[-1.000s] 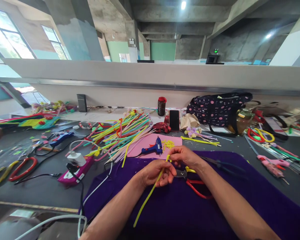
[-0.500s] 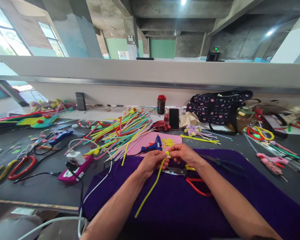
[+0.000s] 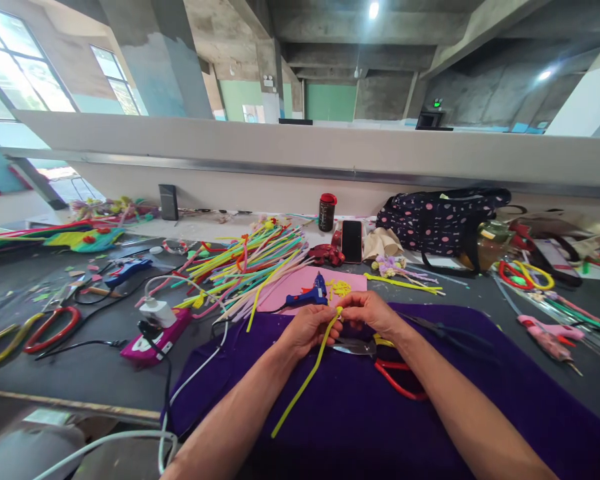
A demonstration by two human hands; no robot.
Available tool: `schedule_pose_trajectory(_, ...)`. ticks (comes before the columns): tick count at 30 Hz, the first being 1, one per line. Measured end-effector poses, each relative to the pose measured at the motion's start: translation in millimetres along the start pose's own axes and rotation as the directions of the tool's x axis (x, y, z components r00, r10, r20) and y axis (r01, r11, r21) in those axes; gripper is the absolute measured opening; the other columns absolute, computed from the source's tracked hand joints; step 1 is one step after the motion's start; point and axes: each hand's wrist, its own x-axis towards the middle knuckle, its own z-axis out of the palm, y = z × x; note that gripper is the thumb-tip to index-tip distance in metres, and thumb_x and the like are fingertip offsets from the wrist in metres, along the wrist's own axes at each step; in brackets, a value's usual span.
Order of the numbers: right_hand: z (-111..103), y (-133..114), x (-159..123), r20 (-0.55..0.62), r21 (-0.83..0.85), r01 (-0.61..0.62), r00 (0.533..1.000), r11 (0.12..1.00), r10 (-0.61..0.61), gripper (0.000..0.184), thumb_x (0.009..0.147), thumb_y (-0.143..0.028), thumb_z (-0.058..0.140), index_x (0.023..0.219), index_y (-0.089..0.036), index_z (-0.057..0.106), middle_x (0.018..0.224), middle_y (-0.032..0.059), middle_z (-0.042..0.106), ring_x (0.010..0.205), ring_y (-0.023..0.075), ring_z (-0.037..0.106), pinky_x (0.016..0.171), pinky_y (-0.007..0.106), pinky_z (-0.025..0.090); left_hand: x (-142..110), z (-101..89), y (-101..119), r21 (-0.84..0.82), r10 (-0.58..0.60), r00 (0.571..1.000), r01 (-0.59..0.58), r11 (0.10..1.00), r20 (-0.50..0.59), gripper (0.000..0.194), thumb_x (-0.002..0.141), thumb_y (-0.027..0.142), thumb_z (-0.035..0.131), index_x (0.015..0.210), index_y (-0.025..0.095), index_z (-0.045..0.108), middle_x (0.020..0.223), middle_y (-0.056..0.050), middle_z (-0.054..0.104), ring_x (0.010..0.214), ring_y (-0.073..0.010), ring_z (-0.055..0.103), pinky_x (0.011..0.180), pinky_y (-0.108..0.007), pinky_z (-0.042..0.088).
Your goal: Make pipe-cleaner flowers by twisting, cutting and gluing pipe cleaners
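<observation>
A yellow pipe cleaner hangs down toward me, its upper end bunched into a small curl between my fingertips. My left hand is closed in a pinch on it just below the curl. From the other side, the thumb and fingers of my right hand pinch the curled end. Beneath my hands, scissors with red and yellow handles lie on the purple cloth. Just beyond, a blue glue gun and small yellow pieces rest on a pink sheet.
A heap of coloured pipe cleaners lies at the back left. Nearer on the left are a purple power strip with cords and another pair of scissors. Pliers and a pink glue gun lie right. A phone stands behind.
My left fingers have drawn up to a pinch at the curled end, close to my right fingertips. The pipe cleaner's loose end has shifted slightly. The camera view has shifted a little.
</observation>
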Motion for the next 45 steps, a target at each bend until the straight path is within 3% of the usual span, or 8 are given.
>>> schedule_pose_trajectory(9,4.3,-0.2,0.1,-0.014,-0.046,-0.002,1.0,0.999,0.002,0.021,0.065,-0.03,0.063,0.081,-0.016,0.065,0.057,-0.0026,0.056,0.046,0.0081,0.048,0.043,0.019,0.037,-2.2,3.8,0.2,0.062,0.026,0.998,-0.022,0.998,-0.063,0.022,0.067,0.029,0.066,0.073,0.011,0.055,0.058,-0.003,0.061,0.041,-0.0084,0.054,0.038,-0.017,0.041)
schedule_pose_trajectory(22,-2.1,-8.0,-2.6,-0.074,-0.016,-0.051,0.996,0.999,0.05,0.028,0.064,-0.029,0.065,0.087,-0.015,0.062,0.054,-0.0035,0.054,0.045,0.0084,0.048,0.04,0.018,0.036,-0.3,1.7,0.0,0.02,0.029,0.997,-0.028,0.999,-0.065,0.023,0.066,0.03,0.065,0.074,0.01,0.056,0.06,-0.004,0.062,0.043,-0.0085,0.055,0.038,-0.017,0.041)
schedule_pose_trajectory(28,5.1,-5.8,-3.3,-0.04,-0.079,-0.068,0.997,0.995,0.065,0.019,0.065,-0.03,0.063,0.077,-0.015,0.063,0.053,-0.0033,0.055,0.044,0.0078,0.046,0.04,0.019,0.035,-2.0,4.6,-1.0,0.128,0.072,0.996,-0.063,0.99,-0.062,0.027,0.063,0.035,0.066,0.07,0.011,0.055,0.055,-0.002,0.06,0.038,-0.007,0.051,0.036,-0.016,0.037)
schedule_pose_trajectory(32,1.8,-7.6,-3.5,-0.049,-0.096,-0.078,0.996,0.992,0.074,0.016,0.064,-0.028,0.062,0.074,-0.016,0.062,0.052,-0.0036,0.054,0.044,0.0077,0.046,0.04,0.018,0.035,-2.9,3.4,-0.1,0.136,0.079,0.995,-0.071,0.988,-0.053,0.026,0.062,0.032,0.067,0.072,0.012,0.055,0.058,-0.003,0.061,0.04,-0.0071,0.052,0.038,-0.016,0.039)
schedule_pose_trajectory(36,-6.3,-9.0,-3.0,-0.082,-0.166,-0.055,0.996,0.985,0.042,0.017,0.065,-0.027,0.061,0.078,-0.016,0.062,0.057,-0.0022,0.057,0.047,0.0085,0.049,0.042,0.019,0.037,-3.8,0.4,4.5,0.083,0.123,0.986,-0.114,0.99,-0.114,0.023,0.063,0.029,0.067,0.07,0.013,0.053,0.056,-0.001,0.06,0.039,-0.0066,0.051,0.036,-0.016,0.036)
schedule_pose_trajectory(45,-4.9,11.1,1.4,0.083,-0.347,-0.044,0.994,0.937,0.077,0.018,0.067,-0.021,0.056,0.083,-0.016,0.063,0.069,-0.0006,0.061,0.056,0.0106,0.053,0.047,0.02,0.038,-3.5,-0.9,8.6,0.017,0.154,0.983,-0.153,0.988,-0.1,0.018,0.066,0.026,0.065,0.069,0.013,0.052,0.057,-0.002,0.06,0.039,-0.0062,0.05,0.035,-0.015,0.035)
